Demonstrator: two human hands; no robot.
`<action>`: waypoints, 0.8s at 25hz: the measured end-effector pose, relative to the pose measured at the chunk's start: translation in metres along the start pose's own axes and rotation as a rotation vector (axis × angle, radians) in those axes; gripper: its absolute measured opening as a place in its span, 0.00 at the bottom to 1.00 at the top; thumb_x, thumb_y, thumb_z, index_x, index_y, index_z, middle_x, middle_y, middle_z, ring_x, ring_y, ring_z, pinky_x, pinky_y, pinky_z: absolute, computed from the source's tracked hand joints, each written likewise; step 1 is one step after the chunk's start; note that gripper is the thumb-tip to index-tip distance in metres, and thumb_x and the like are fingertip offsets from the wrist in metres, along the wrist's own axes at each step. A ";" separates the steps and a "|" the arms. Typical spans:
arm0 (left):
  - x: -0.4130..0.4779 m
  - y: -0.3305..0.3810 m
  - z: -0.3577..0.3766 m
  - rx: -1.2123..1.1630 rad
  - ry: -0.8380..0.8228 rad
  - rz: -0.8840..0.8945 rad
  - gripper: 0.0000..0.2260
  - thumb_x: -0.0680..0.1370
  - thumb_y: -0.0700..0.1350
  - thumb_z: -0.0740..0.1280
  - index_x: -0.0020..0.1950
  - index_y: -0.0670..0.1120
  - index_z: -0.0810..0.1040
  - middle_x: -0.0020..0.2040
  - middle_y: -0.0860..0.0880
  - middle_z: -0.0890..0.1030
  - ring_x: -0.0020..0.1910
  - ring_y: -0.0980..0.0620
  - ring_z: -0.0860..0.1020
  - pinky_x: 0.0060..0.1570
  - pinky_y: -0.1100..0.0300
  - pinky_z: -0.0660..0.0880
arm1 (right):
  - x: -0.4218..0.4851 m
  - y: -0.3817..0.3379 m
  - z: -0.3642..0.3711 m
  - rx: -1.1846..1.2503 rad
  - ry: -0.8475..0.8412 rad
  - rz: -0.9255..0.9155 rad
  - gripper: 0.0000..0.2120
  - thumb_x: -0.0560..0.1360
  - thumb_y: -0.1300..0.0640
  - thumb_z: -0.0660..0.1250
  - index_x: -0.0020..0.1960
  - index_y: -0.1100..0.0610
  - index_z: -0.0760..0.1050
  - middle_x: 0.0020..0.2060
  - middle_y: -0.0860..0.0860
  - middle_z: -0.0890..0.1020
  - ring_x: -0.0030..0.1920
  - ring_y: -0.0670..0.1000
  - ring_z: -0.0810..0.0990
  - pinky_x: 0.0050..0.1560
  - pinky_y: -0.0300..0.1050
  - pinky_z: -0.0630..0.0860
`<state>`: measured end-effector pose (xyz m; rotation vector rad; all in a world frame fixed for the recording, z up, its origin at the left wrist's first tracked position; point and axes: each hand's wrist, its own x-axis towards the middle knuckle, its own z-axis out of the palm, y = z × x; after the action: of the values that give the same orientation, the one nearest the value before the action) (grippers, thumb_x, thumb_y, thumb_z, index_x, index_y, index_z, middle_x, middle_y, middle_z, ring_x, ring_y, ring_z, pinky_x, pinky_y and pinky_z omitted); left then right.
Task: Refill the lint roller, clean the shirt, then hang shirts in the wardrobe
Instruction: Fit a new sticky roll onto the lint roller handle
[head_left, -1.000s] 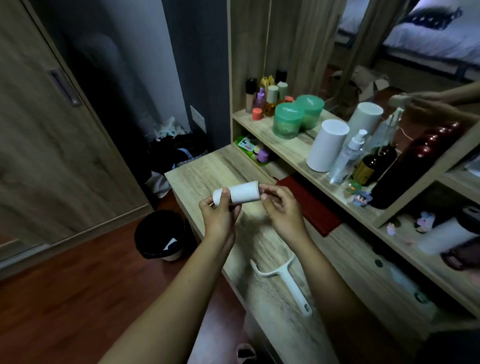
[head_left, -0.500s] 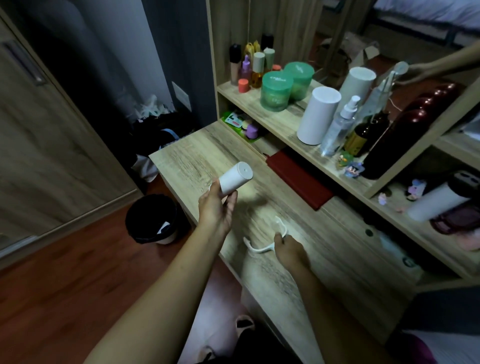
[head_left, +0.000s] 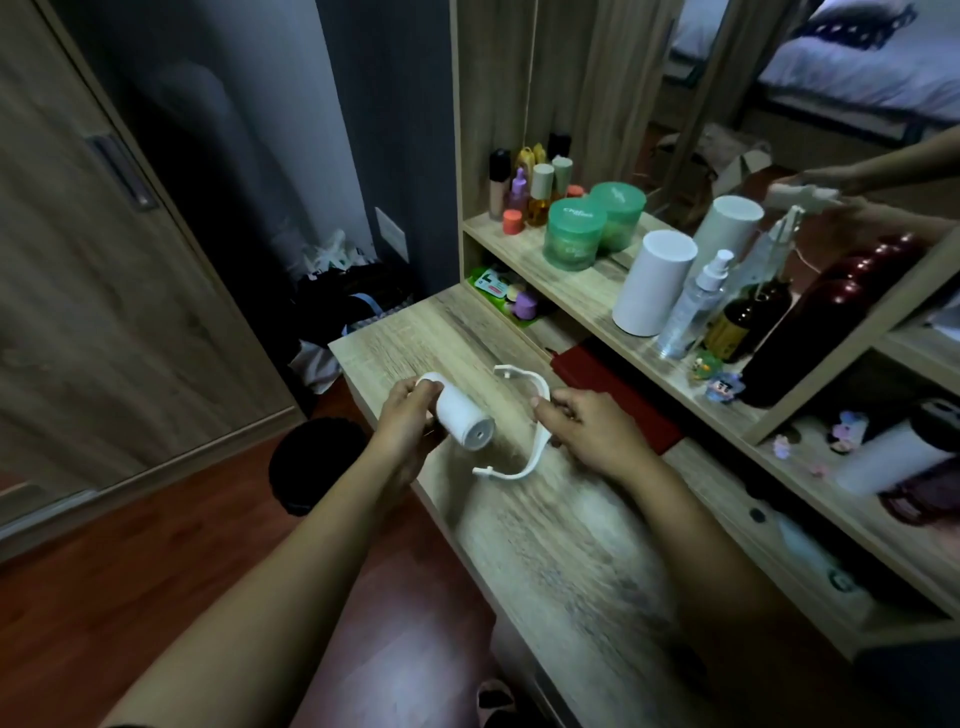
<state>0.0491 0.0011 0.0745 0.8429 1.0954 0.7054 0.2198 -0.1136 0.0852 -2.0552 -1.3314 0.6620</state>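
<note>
Wood-grain surface (head_left: 545, 545) runs from the lower right toward a dark wall, with a reddish wooden floor (head_left: 130, 571) to its left. A wardrobe door (head_left: 104, 312) fills the left side, and a black bin (head_left: 311, 462) stands on the floor just beside the surface's near corner. Behind the surface, a shelf (head_left: 587, 291) carries two green jars (head_left: 574, 234), a white cylinder (head_left: 652, 283), a clear spray bottle (head_left: 693, 312) and small cosmetics bottles. A dark red flat item (head_left: 608, 384) lies under the shelf's edge.

Both hands are over the surface's left end. The left hand (head_left: 410, 415) wraps its fingers round the far end of a white refill roll (head_left: 460, 410), which tilts down to the right, its holed end cap facing the camera. The right hand (head_left: 587, 431) curls round the handle of a white lint roller frame (head_left: 539, 448), hiding the handle. The frame's two prongs open toward the roll. The roll sits just beside that opening, between the two hands, apart from the prongs. Both forearms reach in from the lower edge.
</note>
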 end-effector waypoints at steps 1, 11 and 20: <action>-0.001 0.001 0.000 0.064 -0.023 0.019 0.08 0.78 0.42 0.61 0.56 0.43 0.70 0.46 0.45 0.74 0.39 0.50 0.75 0.38 0.58 0.74 | 0.002 -0.002 -0.001 -0.016 -0.007 -0.007 0.19 0.75 0.41 0.59 0.38 0.55 0.75 0.27 0.47 0.80 0.32 0.47 0.83 0.34 0.43 0.72; -0.019 0.002 -0.002 0.387 -0.248 0.238 0.08 0.75 0.44 0.63 0.53 0.53 0.74 0.48 0.46 0.77 0.43 0.51 0.77 0.40 0.59 0.75 | 0.002 -0.008 0.005 -0.072 -0.032 -0.002 0.19 0.73 0.38 0.58 0.40 0.53 0.77 0.33 0.48 0.84 0.33 0.45 0.83 0.42 0.50 0.79; -0.032 0.002 0.012 0.445 -0.165 0.285 0.21 0.69 0.51 0.70 0.58 0.59 0.65 0.50 0.44 0.77 0.42 0.47 0.79 0.41 0.50 0.79 | 0.002 -0.023 0.008 -0.144 0.069 0.014 0.20 0.74 0.40 0.58 0.37 0.56 0.72 0.30 0.49 0.82 0.31 0.44 0.79 0.39 0.46 0.74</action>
<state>0.0501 -0.0274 0.0939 1.4345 1.0061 0.6194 0.2010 -0.1023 0.0960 -2.1825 -1.3607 0.5099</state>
